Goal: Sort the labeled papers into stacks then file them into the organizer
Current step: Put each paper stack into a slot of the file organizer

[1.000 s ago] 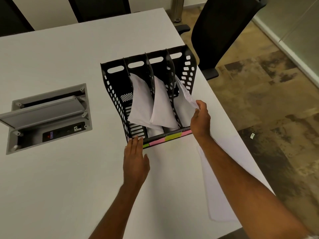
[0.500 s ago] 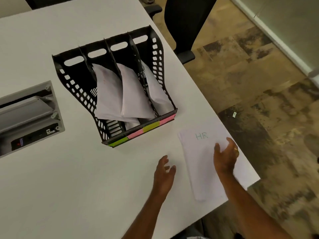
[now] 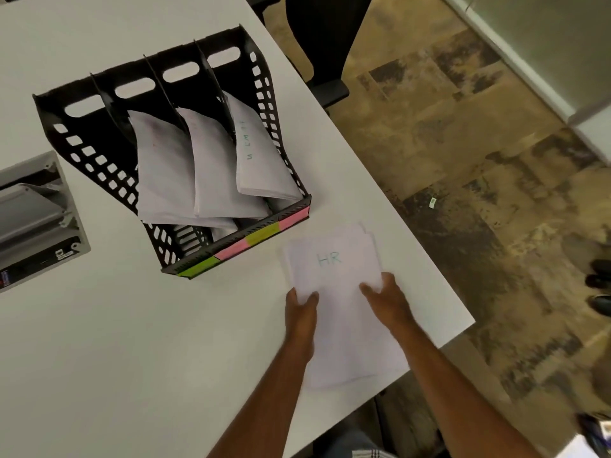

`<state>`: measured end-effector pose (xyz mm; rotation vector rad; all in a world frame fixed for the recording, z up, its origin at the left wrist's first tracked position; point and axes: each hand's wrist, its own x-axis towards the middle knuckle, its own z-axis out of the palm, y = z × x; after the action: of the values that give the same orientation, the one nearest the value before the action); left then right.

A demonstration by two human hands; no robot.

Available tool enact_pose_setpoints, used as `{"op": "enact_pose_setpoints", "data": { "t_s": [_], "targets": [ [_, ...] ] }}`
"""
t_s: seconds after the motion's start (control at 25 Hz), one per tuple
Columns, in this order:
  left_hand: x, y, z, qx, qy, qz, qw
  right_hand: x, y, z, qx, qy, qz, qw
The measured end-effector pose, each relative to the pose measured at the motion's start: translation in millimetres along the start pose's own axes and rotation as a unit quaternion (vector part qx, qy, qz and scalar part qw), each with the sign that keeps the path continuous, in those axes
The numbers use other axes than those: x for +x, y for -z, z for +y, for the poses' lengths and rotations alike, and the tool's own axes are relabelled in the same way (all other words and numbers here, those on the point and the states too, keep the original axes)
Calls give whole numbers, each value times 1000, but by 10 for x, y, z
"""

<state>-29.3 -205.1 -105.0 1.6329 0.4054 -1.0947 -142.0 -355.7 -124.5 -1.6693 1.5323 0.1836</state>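
Note:
A stack of white papers (image 3: 337, 312) with "HR" written on the top sheet lies on the white table near its right corner. My left hand (image 3: 301, 309) grips the stack's left edge, thumb on top. My right hand (image 3: 386, 295) grips the right edge, thumb over the top sheet. Behind the stack stands a black four-slot organizer (image 3: 82, 147) with coloured labels along its front lip. Its three right slots hold curled white papers (image 3: 211, 166); the leftmost slot looks empty.
A grey cable box (image 3: 36, 213) with a raised lid is set into the table at the left. A black office chair (image 3: 324, 31) stands at the far table edge. The table corner (image 3: 463, 322) ends just right of the stack. Dark shoes (image 3: 598, 285) show on the floor at right.
Both hands left the organizer, where the right one had released papers into the rightmost slot, and came back to the HR stack. They now hold its two side edges.

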Motion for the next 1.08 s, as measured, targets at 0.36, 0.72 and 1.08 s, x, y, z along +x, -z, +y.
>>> {"op": "enact_pose_setpoints", "data": {
  "t_s": [0.36, 0.72, 1.08],
  "targets": [
    [-299, 772, 586, 14, -178, 25, 984, -839, -30, -598, 274, 149, -37, 949],
    [-743, 1289, 861, 96, -360, -54, 926, -1504, -175, -929, 331, 284, 35, 899],
    [-706, 1433, 814, 96, -342, -87, 931, -1523, -326, -887, 361, 202, 46, 909]
  ]
}}
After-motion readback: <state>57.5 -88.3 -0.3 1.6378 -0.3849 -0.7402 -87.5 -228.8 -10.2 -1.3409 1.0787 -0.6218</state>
